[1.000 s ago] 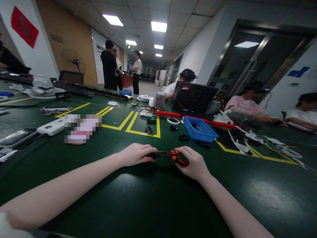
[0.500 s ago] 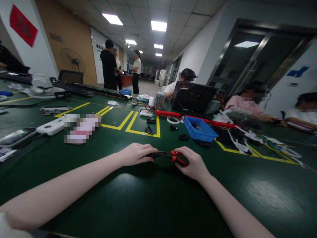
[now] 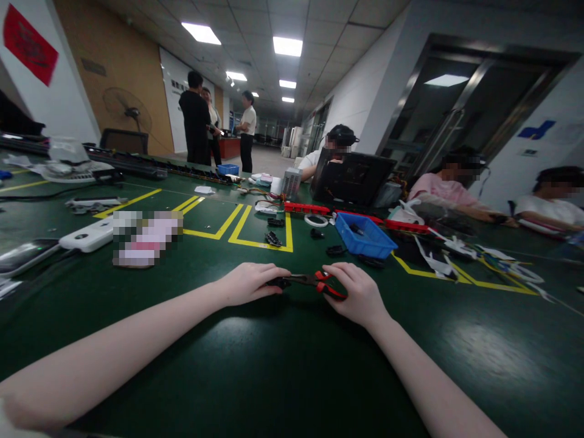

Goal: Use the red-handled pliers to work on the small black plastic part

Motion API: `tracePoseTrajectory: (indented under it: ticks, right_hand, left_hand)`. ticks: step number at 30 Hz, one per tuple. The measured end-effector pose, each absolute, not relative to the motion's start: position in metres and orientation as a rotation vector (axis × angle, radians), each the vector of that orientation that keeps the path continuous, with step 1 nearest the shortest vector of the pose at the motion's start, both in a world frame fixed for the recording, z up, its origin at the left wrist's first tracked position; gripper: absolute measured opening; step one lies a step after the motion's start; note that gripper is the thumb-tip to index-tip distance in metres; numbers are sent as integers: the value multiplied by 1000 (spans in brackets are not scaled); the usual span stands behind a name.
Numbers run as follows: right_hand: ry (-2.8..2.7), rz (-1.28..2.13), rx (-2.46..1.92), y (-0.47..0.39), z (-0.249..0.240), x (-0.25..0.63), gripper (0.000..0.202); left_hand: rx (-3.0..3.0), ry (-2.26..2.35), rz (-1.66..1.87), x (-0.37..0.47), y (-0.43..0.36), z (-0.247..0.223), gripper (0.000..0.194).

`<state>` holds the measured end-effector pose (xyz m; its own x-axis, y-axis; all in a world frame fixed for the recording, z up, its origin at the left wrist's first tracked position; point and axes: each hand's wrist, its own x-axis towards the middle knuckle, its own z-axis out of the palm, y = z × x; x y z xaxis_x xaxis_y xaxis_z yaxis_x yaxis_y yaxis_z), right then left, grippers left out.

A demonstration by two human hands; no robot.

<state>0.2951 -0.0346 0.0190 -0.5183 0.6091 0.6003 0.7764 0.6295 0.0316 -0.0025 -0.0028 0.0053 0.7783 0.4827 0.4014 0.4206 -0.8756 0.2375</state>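
Note:
My left hand (image 3: 250,284) pinches a small black part (image 3: 279,281) between thumb and fingers; its exact kind does not show. Red-and-black handled pliers (image 3: 322,285) are in my right hand (image 3: 358,292), with the fingers around the handles. The pliers' jaws point left and meet the black part, though whether they grip it I cannot make out. Both hands are held over the green table (image 3: 292,359). Beyond them lie several similar small black parts, one of them a black piece (image 3: 274,238) inside a yellow taped outline.
A blue bin (image 3: 365,236) with black pieces inside stands behind my right hand. To the left are a phone (image 3: 148,240) and a white power strip (image 3: 93,234). A monitor (image 3: 351,179), cables and a white ring (image 3: 316,221) lie farther back. Other people sit across the table.
The whole view has shifted slightly. My hands keep the pliers and the black part together in nearly the same place; the grip looks unchanged.

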Motion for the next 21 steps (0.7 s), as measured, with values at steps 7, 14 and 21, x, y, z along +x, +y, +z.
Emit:
tracePoseTrajectory:
  ticks: [7, 14, 21]
  right_hand:
    - [-2342, -329, -1211, -32, 17, 293, 48]
    - [-2387, -346, -1266, -32, 14, 292, 45]
    - [-2395, -357, -1245, -32, 16, 290, 43]
  left_hand:
    - [2829, 944, 635, 0, -2, 5, 32]
    - [2793, 951, 633, 0, -1, 4, 26]
    - [2733, 872, 680, -1, 1, 4, 25]
